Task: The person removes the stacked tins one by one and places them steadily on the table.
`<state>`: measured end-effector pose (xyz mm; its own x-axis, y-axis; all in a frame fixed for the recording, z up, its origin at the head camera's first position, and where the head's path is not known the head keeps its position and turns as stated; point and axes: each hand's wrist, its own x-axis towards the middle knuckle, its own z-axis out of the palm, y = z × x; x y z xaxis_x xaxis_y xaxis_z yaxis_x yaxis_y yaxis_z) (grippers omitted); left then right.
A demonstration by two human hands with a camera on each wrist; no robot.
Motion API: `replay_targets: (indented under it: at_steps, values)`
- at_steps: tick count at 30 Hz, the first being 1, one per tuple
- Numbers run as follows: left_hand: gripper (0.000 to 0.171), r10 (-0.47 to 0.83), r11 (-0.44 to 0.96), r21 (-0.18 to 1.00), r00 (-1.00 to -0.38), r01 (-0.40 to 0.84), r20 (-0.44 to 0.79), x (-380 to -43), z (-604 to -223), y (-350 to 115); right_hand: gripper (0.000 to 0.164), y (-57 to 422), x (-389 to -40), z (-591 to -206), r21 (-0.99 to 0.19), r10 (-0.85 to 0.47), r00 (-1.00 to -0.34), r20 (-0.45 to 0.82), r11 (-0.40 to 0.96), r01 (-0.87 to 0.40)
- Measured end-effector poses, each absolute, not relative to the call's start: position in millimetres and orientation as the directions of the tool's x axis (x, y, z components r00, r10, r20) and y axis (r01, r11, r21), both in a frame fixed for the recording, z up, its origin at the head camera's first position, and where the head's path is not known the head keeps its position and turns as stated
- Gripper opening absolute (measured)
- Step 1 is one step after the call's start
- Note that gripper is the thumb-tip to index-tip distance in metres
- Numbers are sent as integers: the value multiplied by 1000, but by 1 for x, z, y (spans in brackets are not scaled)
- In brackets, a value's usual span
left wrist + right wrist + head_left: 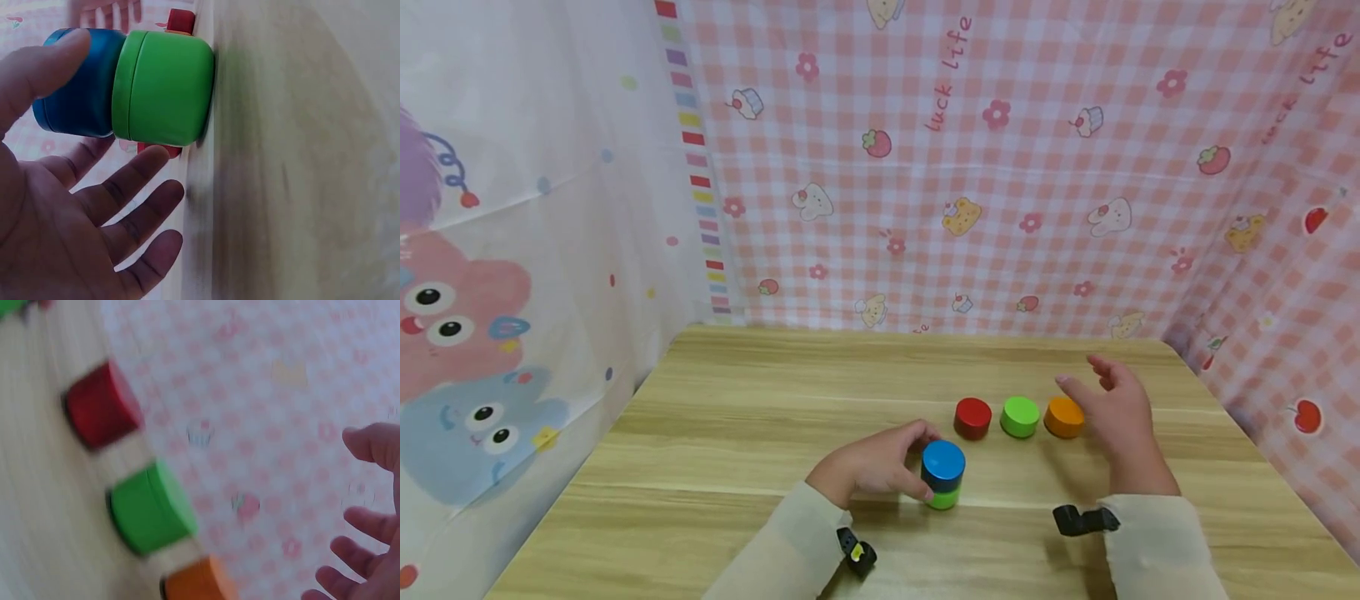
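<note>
Near the middle of the table, a blue cylinder [943, 464] stands on a green cylinder [944, 498]; both are short and round with lid-like seams. My left hand [880, 460] holds the blue one loosely, thumb across its near side and index finger behind it. The other left fingers [150, 206] spread beside the stack in the left wrist view. To the right, my right hand [1116, 408] hovers by an orange cylinder [1064, 417], fingers apart and holding nothing. Left of the orange one stand a second green cylinder [1020, 417] and a red cylinder [973, 419].
The wooden table [737, 400] has a pink checked cloth [925, 183] hanging behind its back edge. A white printed curtain [587, 275] hangs on the left. Black straps with small devices sit on both wrists, the right one [1084, 520] sticking out leftward.
</note>
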<state>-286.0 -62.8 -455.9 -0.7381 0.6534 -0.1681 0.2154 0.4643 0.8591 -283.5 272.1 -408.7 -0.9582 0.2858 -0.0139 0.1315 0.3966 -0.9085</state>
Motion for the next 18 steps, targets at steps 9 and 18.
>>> replay_targets:
  at_steps: [9,18]
  values:
    - [60,617,538,818,-755,202,-220,-284,-458,-60,70,230,-274,-400,-875,-83,-995,61,475,-93]
    - [62,617,556,800,-757,224,-217,-284,-462,-57,60,202,-272,-419,-839,-454,-889,59,460,-291]
